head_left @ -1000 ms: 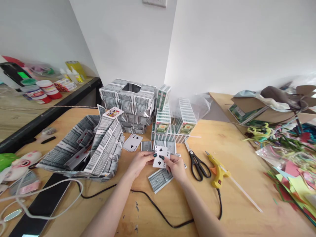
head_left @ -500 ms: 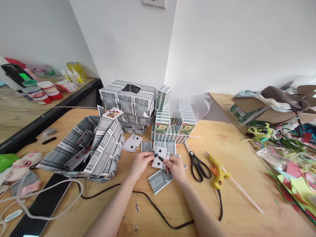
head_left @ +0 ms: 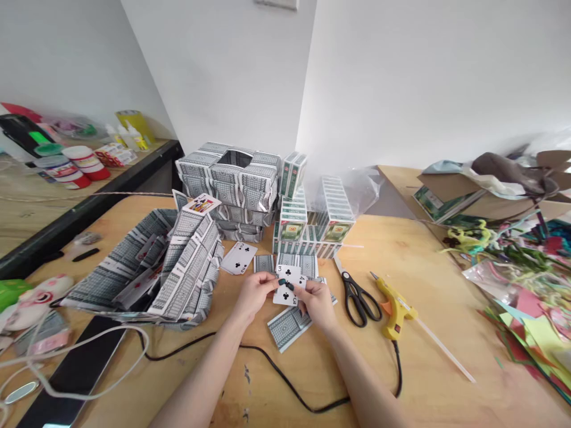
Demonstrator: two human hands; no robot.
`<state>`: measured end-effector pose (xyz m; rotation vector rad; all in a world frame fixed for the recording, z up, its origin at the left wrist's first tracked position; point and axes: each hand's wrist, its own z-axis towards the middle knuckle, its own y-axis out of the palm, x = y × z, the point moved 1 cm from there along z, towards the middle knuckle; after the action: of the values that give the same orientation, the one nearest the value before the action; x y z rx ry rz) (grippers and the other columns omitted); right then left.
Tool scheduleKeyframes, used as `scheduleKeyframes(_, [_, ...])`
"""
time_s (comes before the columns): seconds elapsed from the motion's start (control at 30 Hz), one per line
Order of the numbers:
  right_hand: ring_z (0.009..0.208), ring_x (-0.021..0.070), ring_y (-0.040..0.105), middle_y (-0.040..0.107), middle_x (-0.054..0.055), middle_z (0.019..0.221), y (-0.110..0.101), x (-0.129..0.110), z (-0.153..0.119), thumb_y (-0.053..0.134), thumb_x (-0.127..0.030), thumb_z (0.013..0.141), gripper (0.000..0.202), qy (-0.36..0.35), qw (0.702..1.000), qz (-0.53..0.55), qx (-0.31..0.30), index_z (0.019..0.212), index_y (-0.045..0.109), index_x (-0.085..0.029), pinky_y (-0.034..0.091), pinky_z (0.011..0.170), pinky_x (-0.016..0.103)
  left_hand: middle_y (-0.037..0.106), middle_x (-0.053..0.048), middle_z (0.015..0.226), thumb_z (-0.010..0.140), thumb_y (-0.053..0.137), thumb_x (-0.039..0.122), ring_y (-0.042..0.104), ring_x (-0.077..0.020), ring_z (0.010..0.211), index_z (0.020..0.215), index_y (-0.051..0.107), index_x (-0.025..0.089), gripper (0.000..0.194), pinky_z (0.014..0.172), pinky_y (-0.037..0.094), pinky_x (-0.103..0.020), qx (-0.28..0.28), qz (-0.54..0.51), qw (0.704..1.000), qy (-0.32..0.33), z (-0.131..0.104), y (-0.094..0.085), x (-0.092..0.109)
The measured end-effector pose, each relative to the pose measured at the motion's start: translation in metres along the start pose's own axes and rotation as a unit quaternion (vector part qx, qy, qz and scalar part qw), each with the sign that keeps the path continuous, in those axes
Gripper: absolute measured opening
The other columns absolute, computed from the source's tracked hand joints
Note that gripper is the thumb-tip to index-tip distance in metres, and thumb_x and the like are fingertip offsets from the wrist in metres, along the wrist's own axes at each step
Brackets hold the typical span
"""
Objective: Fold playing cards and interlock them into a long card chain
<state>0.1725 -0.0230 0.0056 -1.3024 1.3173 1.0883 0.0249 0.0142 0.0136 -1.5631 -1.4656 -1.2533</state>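
Note:
Between my two hands are playing cards (head_left: 286, 297), a three of clubs upright in front with a four lying crosswise behind it. My left hand (head_left: 255, 292) pinches them at the left edge, thumb on the face. From the right, my right hand (head_left: 317, 302) grips them, its thumb pressed near the middle. Below lie patterned card backs (head_left: 285, 330) on the table, partly under my right hand. More face-down cards (head_left: 264, 263) lie just beyond my hands. A pile of face-up cards (head_left: 239, 258), a two of clubs on top, lies to the left.
A basket built of folded cards (head_left: 190, 285) stands left, and a card-built box (head_left: 241, 184) behind. Stacked card packs (head_left: 336, 208) stand at the back. Black-handled scissors (head_left: 360, 300) and a yellow glue gun (head_left: 396, 312) lie right. A black cord (head_left: 267, 356) crosses under my forearms.
The view has shifted slightly. My hands stay in almost the same place, still holding the cards, with only tiny movement of the fingers.

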Motion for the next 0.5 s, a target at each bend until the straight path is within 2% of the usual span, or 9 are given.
scheduleKeyframes(0.27, [0.028, 0.0052, 0.028, 0.040, -0.005, 0.030, 0.0001, 0.0045, 0.0018, 0.059, -0.048, 0.068, 0.041, 0.000, 1.000, -0.019, 0.019, 0.045, 0.045, -0.017, 0.019, 0.032, 0.020, 0.049, 0.004, 0.050, 0.059, 0.063, 0.029, 0.047, -0.0088, 0.048, 0.053, 0.049, 0.014, 0.021, 0.049, 0.039, -0.021, -0.009, 0.012, 1.000, 0.011, -0.0013, 0.0024, 0.0016])
scheduleKeyframes(0.4, [0.034, 0.0054, 0.028, 0.040, -0.006, 0.038, 0.0025, 0.0053, 0.0024, 0.059, -0.046, 0.068, 0.034, -0.008, 0.999, 0.005, 0.049, 0.056, 0.050, -0.015, 0.019, 0.035, 0.020, 0.046, 0.005, 0.049, 0.060, 0.062, 0.031, 0.044, -0.0077, 0.047, 0.053, 0.047, 0.014, 0.023, 0.047, 0.036, -0.019, 0.003, 0.027, 0.999, 0.047, -0.0018, 0.0051, 0.0017])
scheduleKeyframes(0.5, [0.038, 0.0054, 0.027, 0.041, -0.006, 0.044, 0.0040, 0.0031, 0.0025, 0.059, -0.048, 0.067, 0.033, -0.017, 0.998, 0.036, 0.043, 0.063, 0.053, -0.015, 0.019, 0.036, 0.020, 0.048, 0.004, 0.053, 0.061, 0.064, 0.032, 0.045, -0.0077, 0.050, 0.058, 0.051, 0.014, 0.022, 0.049, 0.038, -0.019, -0.018, 0.025, 0.998, 0.062, -0.0013, 0.0034, 0.0020])
